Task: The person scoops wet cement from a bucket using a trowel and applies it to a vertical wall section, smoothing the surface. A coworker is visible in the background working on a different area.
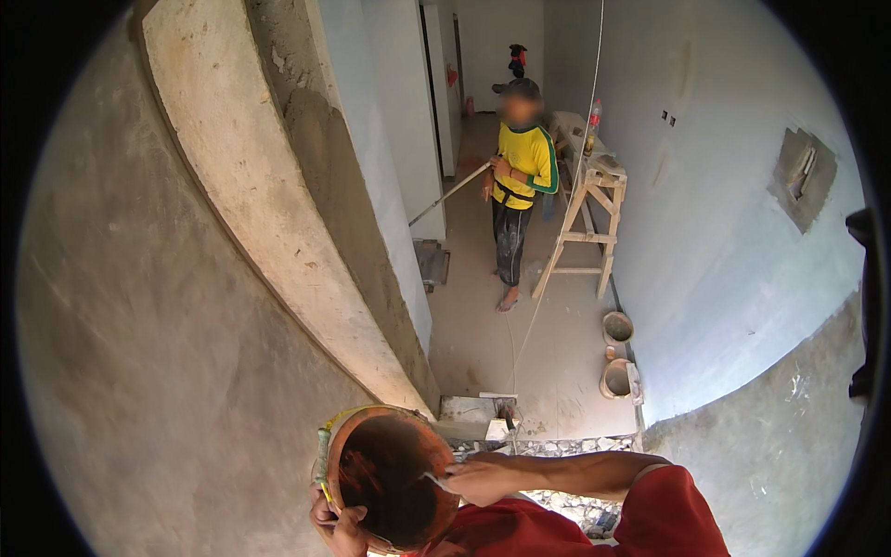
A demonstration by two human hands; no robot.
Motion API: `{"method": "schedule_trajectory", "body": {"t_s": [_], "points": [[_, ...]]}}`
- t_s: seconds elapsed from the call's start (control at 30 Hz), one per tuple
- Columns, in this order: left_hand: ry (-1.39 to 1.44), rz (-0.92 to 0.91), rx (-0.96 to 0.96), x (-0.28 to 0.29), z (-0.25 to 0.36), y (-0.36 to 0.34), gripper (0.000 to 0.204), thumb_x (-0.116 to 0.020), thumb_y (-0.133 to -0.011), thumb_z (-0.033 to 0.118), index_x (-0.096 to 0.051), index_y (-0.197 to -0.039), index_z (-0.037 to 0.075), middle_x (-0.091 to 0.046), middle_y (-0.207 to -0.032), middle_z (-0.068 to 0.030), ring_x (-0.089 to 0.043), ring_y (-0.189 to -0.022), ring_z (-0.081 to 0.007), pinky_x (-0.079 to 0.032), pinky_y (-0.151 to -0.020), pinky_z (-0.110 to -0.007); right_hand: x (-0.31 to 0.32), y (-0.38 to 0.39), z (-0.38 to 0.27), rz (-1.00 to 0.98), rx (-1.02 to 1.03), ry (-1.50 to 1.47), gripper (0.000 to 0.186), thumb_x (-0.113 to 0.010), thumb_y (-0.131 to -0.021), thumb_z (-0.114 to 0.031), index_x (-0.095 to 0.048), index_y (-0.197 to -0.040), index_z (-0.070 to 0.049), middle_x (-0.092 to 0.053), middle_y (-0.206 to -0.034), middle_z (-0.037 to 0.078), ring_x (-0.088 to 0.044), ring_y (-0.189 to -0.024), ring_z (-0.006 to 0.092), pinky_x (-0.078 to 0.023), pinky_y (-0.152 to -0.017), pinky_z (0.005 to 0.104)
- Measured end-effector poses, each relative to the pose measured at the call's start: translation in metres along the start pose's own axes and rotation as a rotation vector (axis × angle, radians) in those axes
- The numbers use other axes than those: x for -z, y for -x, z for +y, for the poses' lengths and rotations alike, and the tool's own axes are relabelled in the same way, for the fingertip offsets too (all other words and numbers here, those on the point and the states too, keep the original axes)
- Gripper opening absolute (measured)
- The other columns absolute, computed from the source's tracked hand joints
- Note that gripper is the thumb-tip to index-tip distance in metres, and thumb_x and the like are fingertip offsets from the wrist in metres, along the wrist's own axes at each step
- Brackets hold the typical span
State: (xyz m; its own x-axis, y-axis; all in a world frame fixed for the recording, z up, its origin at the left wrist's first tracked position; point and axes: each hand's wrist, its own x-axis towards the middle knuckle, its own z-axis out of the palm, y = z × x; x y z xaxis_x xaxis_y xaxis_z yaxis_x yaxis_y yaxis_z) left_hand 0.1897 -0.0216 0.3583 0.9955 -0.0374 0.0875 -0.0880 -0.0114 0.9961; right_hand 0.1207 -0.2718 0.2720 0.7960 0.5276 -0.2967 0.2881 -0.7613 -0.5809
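An orange-brown bucket (444,444) is tilted in front of me, its mouth facing up at me and its inside dark and smeared. My left hand (340,527) grips the bucket's rim at the lower left, close to the pale green grip on its wire handle (323,455). My right hand (483,478) is closed at the bucket's right edge, around a tool with a thin bent metal shank (433,479). That shank reaches over the mouth of the bucket; I cannot make out the tool's working end.
Below, a person (527,158) in a yellow top stands holding a long pole (450,199). A wooden trestle (585,227) stands by the right wall, with two buckets (616,327) nearer me. Broken rubble (580,447) edges the floor. A long board (251,176) runs along the left wall.
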Motion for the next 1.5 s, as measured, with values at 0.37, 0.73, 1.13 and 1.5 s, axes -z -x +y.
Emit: {"method": "schedule_trajectory", "body": {"t_s": [0.37, 0.73, 1.13, 1.5], "points": [[-0.050, -0.037, 0.056, -0.007, 0.014, 0.009, 0.025, -0.059, -0.053, 0.006, -0.036, -0.061, 0.007, -0.040, -0.083, -0.0018, -0.040, -0.079, -0.0147, -0.030, -0.072, -0.029, 0.004, 0.003, -0.009, -0.119, 0.022, 0.013, 0.034, -0.063, -0.079, -0.006, -0.056, -0.108, 0.010, -0.066, -0.103, 0.025, -0.069, -0.091, 0.0417, -0.056, -0.077, 0.0478], [-0.075, -0.206, -0.127, -0.013, 0.016, 0.011, 0.023, -0.065, -0.050, 0.009, -0.047, -0.061, 0.000, -0.055, -0.091, -0.0088, -0.051, -0.088, -0.0216, -0.036, -0.110, -0.045, 0.071, -0.019, 0.008, -0.137, -0.061, -0.064, 0.031, -0.051, -0.087, -0.017, -0.066, -0.074, 0.007, -0.066, -0.073, 0.020, -0.070, -0.072, 0.0333, -0.056, -0.068, 0.0416], [0.139, -0.283, -0.089, -0.001, -0.005, 0.008, 0.031, -0.073, -0.052, 0.017, -0.062, -0.073, -0.003, -0.064, -0.107, -0.0123, -0.058, -0.107, -0.0254, -0.010, -0.127, -0.054, 0.017, -0.007, 0.022, -0.332, -0.043, -1.118, 0.033, -0.053, -0.100, -0.030, -0.060, -0.109, 0.001, -0.061, -0.081, 0.008, -0.060, -0.057, 0.0132, -0.048, -0.049, 0.0298], [0.059, -0.152, 0.026, 0.014, -0.012, 0.019, 0.032, -0.067, -0.049, 0.013, -0.064, -0.079, 0.001, -0.056, -0.091, -0.0020, -0.049, -0.091, -0.0177, -0.030, -0.096, -0.035, 0.017, 0.035, 0.026, 0.335, 0.200, -0.215, 0.049, -0.062, -0.092, -0.023, -0.057, -0.132, 0.005, -0.069, -0.104, 0.021, -0.070, -0.080, 0.0339, -0.058, -0.071, 0.0415]]}}
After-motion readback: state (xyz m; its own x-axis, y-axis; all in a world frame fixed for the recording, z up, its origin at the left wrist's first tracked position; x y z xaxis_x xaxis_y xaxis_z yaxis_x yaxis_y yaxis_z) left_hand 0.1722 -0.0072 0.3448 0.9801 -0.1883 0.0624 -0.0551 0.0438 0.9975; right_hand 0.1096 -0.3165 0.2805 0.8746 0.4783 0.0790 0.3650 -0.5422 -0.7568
